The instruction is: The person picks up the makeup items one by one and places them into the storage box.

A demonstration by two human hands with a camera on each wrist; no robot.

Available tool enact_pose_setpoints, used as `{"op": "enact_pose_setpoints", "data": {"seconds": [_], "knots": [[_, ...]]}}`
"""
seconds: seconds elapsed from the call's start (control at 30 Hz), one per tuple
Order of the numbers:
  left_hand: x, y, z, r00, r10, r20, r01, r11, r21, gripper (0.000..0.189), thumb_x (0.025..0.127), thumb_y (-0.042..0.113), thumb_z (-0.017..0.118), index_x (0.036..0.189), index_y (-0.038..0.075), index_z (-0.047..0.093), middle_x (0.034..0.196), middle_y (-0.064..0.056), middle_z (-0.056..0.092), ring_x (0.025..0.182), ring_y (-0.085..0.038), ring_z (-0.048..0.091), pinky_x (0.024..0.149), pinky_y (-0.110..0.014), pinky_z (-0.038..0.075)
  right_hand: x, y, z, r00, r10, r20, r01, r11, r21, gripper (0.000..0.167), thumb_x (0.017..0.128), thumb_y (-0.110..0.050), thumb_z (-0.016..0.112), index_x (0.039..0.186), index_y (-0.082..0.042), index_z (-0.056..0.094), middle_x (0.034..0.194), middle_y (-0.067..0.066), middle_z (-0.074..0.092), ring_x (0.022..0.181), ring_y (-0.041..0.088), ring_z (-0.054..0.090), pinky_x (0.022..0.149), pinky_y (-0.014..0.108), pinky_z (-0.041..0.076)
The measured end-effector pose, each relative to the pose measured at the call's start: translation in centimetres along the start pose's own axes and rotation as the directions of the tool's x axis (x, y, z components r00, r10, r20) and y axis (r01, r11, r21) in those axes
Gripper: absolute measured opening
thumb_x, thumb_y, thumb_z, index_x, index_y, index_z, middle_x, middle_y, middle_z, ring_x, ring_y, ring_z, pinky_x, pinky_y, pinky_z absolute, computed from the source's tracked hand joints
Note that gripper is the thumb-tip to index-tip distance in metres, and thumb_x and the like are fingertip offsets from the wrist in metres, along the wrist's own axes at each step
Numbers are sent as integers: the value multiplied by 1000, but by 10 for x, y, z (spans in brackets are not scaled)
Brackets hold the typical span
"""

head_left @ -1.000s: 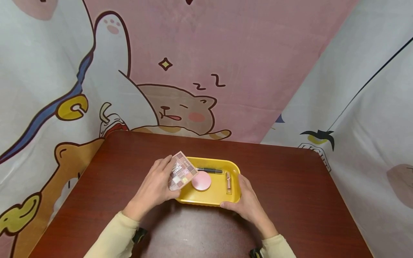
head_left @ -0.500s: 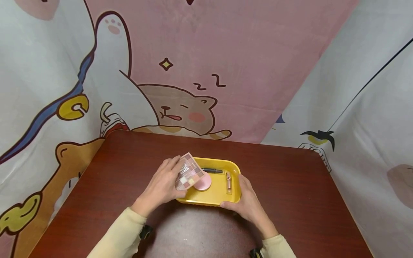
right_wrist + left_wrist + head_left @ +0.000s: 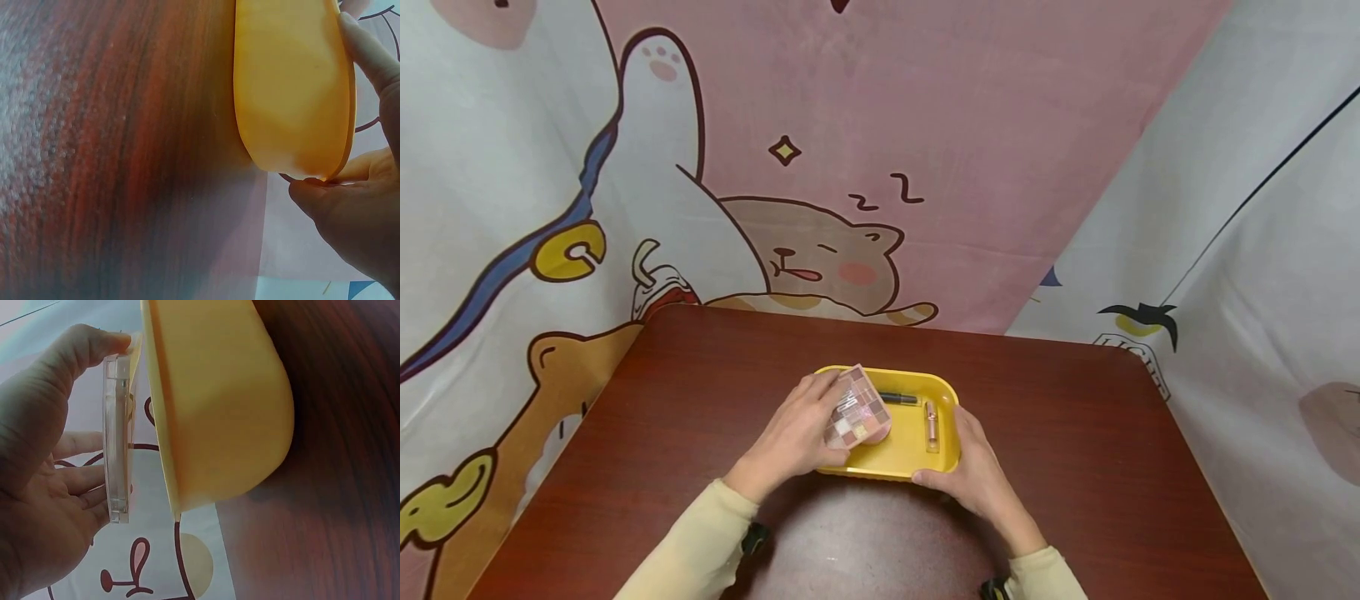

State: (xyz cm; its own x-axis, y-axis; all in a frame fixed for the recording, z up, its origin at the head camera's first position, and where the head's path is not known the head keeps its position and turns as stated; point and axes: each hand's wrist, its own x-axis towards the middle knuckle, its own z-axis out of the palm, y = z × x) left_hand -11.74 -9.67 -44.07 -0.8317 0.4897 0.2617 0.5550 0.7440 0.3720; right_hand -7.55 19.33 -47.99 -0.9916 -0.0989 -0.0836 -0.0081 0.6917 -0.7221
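My left hand [image 3: 796, 432] grips a square eyeshadow palette [image 3: 861, 407] by its left side, the thumb on the near edge and fingers at the far edge. The palette lies slanted above the left half of a yellow tray [image 3: 906, 457]. In the left wrist view the palette [image 3: 117, 444] is edge-on, just above the rim of the tray [image 3: 219, 406]. Under it a round pink compact [image 3: 880, 436] is mostly hidden. My right hand [image 3: 979, 468] holds the tray's right end, thumb at the near corner; the right wrist view shows its fingers at the rim.
Inside the tray, a dark pen-like stick [image 3: 898, 398] lies along the far wall, partly covered by the palette. A lipstick [image 3: 932, 425] lies near the right wall. The brown wooden table [image 3: 1075, 433] extends around the tray, with a cartoon-printed cloth [image 3: 970, 183] behind.
My left hand has carried the palette rightward, further over the tray, and it now covers most of the pink compact. My right hand and the tray have stayed in place.
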Motion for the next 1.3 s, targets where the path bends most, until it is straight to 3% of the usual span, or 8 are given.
{"op": "enact_pose_setpoints", "data": {"seconds": [0.27,0.73,1.1,1.3], "knots": [[7,6,9,999,40,19,-40,999,-21,99,59,27,91,147,1,53,144,-21,55,131,-35,53,109,-48,45,0,1,0,1000,-6,-4,6,1000,7,127,68,-33,98,162,2,20,164,21,28,140,37,45,113,50,41],[18,19,18,992,30,123,-24,999,-49,102,63,27,94,151,3,49,152,-19,49,134,-34,49,115,-47,38,1,2,1,1000,-4,0,4,1000,12,126,69,-35,98,163,0,21,164,21,28,138,37,47,111,50,43],[29,21,28,978,38,204,-31,999,-39,100,67,30,94,152,6,49,155,-17,48,139,-32,46,117,-47,36,0,3,0,1000,-22,3,22,1000,22,125,69,-34,97,162,3,21,163,22,28,140,38,46,111,51,42],[35,20,32,963,51,264,-35,997,-64,100,69,27,93,156,12,46,158,-15,45,142,-33,43,118,-47,36,0,3,0,1000,-24,2,24,999,22,125,70,-34,97,162,2,21,164,22,28,140,39,45,111,51,42]]}}
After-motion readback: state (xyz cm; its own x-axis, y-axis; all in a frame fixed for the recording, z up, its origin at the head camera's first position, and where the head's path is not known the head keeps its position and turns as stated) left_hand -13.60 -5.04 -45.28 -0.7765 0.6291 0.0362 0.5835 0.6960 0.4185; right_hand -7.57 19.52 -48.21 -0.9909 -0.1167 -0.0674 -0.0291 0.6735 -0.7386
